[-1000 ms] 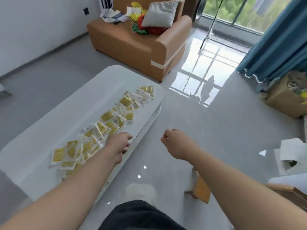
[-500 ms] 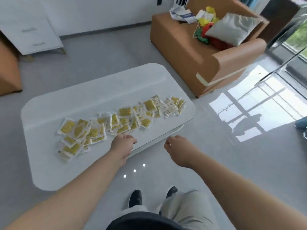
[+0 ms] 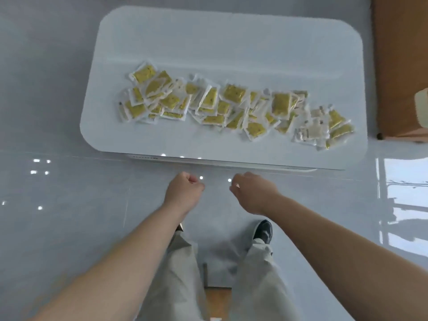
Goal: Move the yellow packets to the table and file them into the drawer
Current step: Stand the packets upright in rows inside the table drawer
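No text, label or number legible; yellow packets surfaces too blurred to read.

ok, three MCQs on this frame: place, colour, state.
1. On the table the packets lie: A in one far corner; B in a band across it; C along the far edge.
2. The table is: A white; B black; C orange.
3. The left hand and right hand are: A gripping packets; B flat on the table; C curled, short of the table.
Key: B, they spread left to right; A, plain white top; C, both fists off its near edge, nothing seen in them.
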`<state>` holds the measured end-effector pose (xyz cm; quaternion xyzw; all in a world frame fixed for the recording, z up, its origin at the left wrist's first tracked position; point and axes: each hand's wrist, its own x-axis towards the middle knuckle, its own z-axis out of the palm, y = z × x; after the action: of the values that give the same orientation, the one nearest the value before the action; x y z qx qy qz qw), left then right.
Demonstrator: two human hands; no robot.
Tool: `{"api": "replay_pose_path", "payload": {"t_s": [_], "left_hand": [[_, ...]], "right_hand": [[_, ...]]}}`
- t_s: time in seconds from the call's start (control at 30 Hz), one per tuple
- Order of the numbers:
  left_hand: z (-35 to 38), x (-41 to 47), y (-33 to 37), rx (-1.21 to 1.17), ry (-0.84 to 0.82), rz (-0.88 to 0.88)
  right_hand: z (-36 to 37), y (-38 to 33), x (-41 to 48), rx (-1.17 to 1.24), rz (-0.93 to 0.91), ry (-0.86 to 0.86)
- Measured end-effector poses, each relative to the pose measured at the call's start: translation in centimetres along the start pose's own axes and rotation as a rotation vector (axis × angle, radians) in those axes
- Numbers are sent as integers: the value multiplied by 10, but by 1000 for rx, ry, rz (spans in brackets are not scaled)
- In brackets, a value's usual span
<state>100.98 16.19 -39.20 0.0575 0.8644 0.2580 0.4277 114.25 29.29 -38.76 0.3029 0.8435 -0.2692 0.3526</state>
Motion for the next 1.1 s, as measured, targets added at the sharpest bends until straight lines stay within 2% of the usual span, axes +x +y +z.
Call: {"api": "replay_pose_path", "payload": {"t_s": [0.3, 0.5, 0.67, 0.77, 0.87, 1.0, 1.1], "left_hand": [[144, 177, -105, 208, -59, 111], [174, 258, -157, 258, 75, 505], [171, 281, -148, 642, 86, 605], [169, 279, -143, 663, 115, 653], [165, 271, -148, 661, 115, 654], [160, 260, -161, 704, 91, 629], [164, 262, -164, 760, 67, 657]], "right_hand": [[142, 69, 178, 96, 106, 57], [201, 102, 263, 219, 35, 190], [209, 120, 272, 159, -7, 331], [211, 114, 266, 63, -53, 334], [210, 107, 257, 130, -85, 384], [226, 107, 254, 68, -13, 318], [227, 99, 263, 23, -27, 286]]}}
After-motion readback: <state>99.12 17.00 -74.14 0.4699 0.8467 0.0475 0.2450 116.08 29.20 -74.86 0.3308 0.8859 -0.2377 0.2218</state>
